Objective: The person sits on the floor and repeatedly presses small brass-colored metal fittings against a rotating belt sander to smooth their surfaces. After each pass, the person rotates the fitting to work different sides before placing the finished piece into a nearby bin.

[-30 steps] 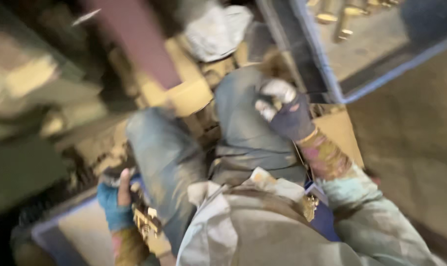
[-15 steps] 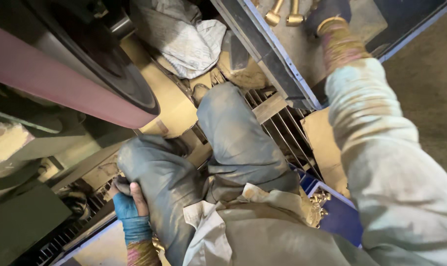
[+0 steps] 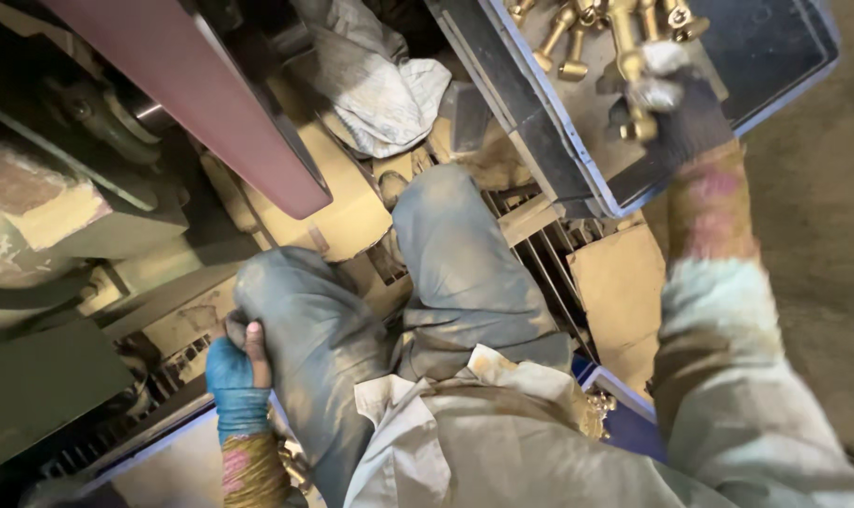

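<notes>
Gripping one brass fitting [image 3: 637, 113], the gloved right hand [image 3: 676, 118] closes over the far-right tray [image 3: 784, 56], where roughly five more brass fittings [image 3: 577, 38] lie. Left hand [image 3: 234, 367], fingers curled, rests on left knee [image 3: 305, 320], holding nothing visible.

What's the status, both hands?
Right hand gripping brass fitting over tray. Left hand resting on knee. Nothing blocking.

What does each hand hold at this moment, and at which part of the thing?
The right hand grips a long brass fitting near its lower end, over the blue-edged tray. The left hand holds nothing; it rests on the knee of the dusty blue trousers.
</notes>
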